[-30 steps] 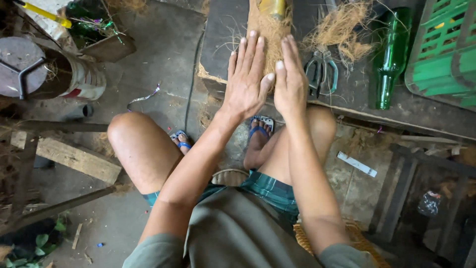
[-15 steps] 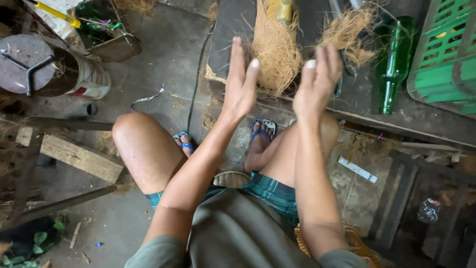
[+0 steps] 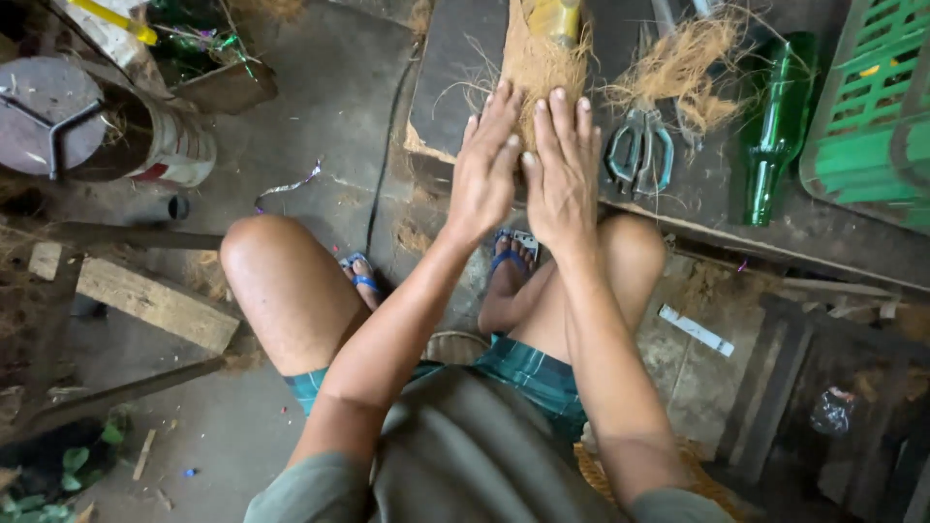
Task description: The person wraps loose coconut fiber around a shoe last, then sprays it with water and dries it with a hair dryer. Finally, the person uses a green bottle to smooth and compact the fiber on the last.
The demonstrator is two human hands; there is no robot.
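Observation:
My left hand (image 3: 489,169) and my right hand (image 3: 564,169) are pressed together palm to palm, fingers straight and pointing away from me. They are held over a bundle of brown coir fibre (image 3: 538,63) that lies on a dark board (image 3: 455,68). Fibre strands run up from between my fingertips into the bundle, so my palms are squeezing fibre between them. I am sitting with bare knees on either side and blue sandals (image 3: 509,257) on my feet under my hands.
Metal scissors (image 3: 639,150) and more loose fibre (image 3: 683,63) lie just right of my hands. Further right are a green glass bottle (image 3: 775,126) and a green plastic crate (image 3: 872,107). A round tin (image 3: 107,131) and a wooden plank (image 3: 145,300) are at the left.
Half a second ago my hands were spread apart on either side of the fibre bundle. They have since closed together, palm against palm.

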